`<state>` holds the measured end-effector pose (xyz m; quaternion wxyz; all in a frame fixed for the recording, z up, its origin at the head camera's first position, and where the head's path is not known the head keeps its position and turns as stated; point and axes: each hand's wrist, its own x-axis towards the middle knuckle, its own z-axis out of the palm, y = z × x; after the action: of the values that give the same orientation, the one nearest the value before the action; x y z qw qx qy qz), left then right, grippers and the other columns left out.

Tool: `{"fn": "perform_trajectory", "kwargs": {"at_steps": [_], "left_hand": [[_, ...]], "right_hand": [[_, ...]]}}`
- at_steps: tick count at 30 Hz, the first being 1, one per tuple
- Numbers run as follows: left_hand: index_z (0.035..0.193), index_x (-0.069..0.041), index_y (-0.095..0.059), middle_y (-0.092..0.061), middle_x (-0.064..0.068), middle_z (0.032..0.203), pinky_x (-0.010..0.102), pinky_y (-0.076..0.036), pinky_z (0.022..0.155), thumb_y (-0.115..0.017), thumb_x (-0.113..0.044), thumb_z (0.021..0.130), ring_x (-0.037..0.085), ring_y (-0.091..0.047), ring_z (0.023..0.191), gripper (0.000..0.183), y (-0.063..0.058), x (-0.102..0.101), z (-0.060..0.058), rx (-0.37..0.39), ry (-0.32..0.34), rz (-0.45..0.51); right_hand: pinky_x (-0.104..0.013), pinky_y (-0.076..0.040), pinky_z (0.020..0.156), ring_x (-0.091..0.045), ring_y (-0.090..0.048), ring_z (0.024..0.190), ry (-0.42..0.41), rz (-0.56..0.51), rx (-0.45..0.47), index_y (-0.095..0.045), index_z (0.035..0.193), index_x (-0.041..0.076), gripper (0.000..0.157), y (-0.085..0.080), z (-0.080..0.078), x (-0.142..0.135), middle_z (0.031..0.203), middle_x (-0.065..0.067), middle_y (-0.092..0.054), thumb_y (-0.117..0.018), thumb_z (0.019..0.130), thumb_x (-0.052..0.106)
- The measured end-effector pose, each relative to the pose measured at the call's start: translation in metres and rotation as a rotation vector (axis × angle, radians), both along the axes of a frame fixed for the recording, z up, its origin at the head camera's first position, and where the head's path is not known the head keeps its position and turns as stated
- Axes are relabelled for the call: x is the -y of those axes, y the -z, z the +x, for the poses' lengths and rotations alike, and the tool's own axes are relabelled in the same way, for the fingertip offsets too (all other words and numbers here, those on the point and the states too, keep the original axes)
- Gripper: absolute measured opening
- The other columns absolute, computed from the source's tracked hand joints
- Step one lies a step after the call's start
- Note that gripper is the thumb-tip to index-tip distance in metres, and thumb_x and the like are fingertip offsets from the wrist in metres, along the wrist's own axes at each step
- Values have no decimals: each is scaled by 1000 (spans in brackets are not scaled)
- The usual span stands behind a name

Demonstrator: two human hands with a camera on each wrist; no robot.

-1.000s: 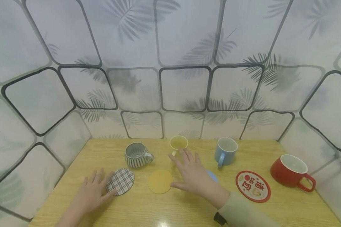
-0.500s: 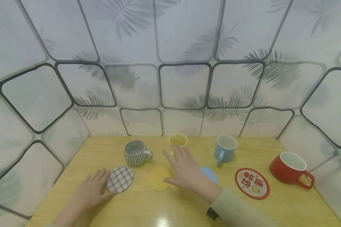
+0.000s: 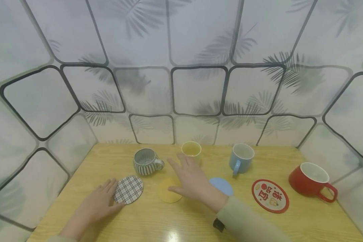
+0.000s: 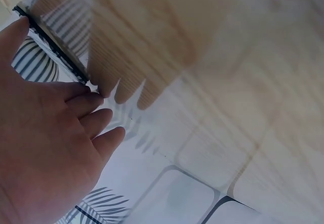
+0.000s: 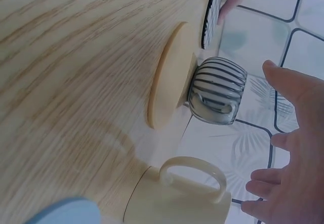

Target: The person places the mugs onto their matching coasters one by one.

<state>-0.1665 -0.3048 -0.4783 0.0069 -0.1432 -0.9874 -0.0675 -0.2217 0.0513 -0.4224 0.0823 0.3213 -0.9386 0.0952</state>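
Thumb and forefinger of my left hand (image 3: 95,205) touch the rim of a round black-and-white plaid coaster (image 3: 128,190) from two sides. The left wrist view shows this coaster (image 4: 53,44) edge-on between them. My right hand (image 3: 189,178) hovers with fingers apart, partly over a yellow coaster (image 3: 167,193) and in front of a yellow mug (image 3: 191,148). Its handle is hidden in the head view, but in the right wrist view the mug (image 5: 177,201) stands apart from the fingers. A grey-and-white striped cup (image 3: 146,163) stands behind the plaid coaster.
A light-blue mug (image 3: 242,158) stands at the back right, with a blue coaster (image 3: 221,186) in front and to its left. Farther right are a red-rimmed coaster (image 3: 270,196) and a red mug (image 3: 309,179). Patterned walls (image 3: 196,90) enclose the wooden table (image 3: 157,223).
My right hand has shifted left, partly covering the yellow coaster and uncovering more of the blue one. The left hand's fingers have drawn together at the plaid coaster's edge.
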Motion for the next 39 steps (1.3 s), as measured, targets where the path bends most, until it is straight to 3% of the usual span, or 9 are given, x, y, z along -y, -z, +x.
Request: {"fn": "perform_trajectory", "kwargs": {"at_steps": [13, 39], "left_hand": [[148, 15, -49, -49, 34, 156, 66, -44, 119, -70, -59, 93, 54, -48, 145, 95, 0, -3, 2, -3, 1, -5], [151, 14, -46, -46, 34, 159, 64, -43, 121, -69, -60, 94, 53, -46, 148, 96, -3, -7, 5, 21, -23, 4]], "right_hand": [[-54, -35, 130, -41, -41, 154, -2, 25, 40, -32, 167, 14, 97, 8, -10, 15, 166, -25, -38, -76, 92, 59], [-47, -52, 119, -34, -54, 145, 18, -35, 161, -38, 161, 0, 81, 22, -30, 44, 157, -20, -53, -72, 101, 42]]}}
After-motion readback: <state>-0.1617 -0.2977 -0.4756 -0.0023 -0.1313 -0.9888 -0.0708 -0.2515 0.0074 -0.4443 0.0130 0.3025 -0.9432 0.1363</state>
